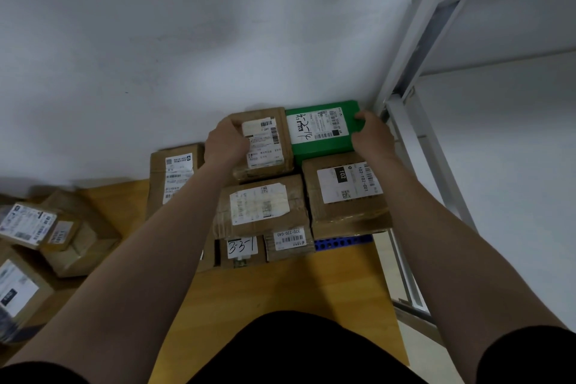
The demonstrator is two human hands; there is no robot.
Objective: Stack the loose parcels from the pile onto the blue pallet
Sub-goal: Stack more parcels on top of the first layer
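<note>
A stack of parcels covers the blue pallet (343,242), of which only a front strip shows. At the stack's far side a brown parcel (268,146) with a white label lies next to a green parcel (321,134) against the wall. My left hand (226,143) rests on the brown parcel's left edge with its fingers curled over the top. My right hand (371,134) grips the green parcel's right end, thumb on top. In front of them lie a taped brown box (261,206) and a box labelled 102 (346,193).
The loose pile (46,234) of brown boxes lies at the left on the floor. A tall box (174,178) stands left of the stack. White metal shelving (414,140) rises right beside the pallet. The white wall (187,56) is directly behind the stack. Wooden flooring (280,287) lies in front.
</note>
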